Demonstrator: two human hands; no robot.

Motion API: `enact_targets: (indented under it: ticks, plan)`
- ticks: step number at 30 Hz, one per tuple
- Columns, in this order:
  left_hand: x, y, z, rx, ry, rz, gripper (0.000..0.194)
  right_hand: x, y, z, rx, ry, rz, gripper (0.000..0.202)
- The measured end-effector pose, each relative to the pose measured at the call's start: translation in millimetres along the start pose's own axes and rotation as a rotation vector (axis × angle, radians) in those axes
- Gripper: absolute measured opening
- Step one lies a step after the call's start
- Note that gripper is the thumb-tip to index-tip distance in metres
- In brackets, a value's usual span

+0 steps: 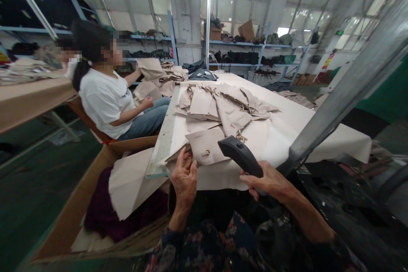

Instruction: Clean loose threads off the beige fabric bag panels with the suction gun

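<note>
My left hand [185, 176] is at the table's near edge, its fingers closed on the edge of a beige fabric piece [199, 142]. A small metal fitting [205, 153] is fixed to that piece. My right hand [270, 180] is wrapped round the grip of a black, curved handheld tool [242, 155]; its exact kind is unclear. The tool's wide head points left, over or beside the right part of the fabric; I cannot tell whether they touch. Just beyond lies a heap of similar beige pieces [204, 104], several with metal fittings.
A cardboard box [63, 216] at lower left holds beige pieces and dark purple cloth [102, 204]. A seated co-worker [105, 97] handles beige fabric left of the table [280, 136]. A slanting metal post [344, 80] stands at right. Loaded shelves [245, 43] line the back.
</note>
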State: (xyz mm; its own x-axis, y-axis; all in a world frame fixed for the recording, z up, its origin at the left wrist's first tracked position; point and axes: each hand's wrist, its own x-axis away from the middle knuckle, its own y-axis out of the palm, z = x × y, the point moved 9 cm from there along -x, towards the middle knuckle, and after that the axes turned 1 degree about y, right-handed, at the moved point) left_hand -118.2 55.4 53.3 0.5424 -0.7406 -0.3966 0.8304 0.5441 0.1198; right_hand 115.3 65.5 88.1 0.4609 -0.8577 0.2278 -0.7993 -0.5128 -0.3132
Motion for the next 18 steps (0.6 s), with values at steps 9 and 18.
enact_targets:
  ticks: [9,18]
  plan:
    - [-2.4,8.7,2.3,0.116,-0.103,-0.103,0.059,-20.6,16.2,-15.8,0.076,0.036,-0.123,0.028]
    - [-0.9,10.8,-1.2,0.101,-0.133,-0.157,0.053,-59.2,24.9,-49.1,0.014,-0.054,-0.129,0.025]
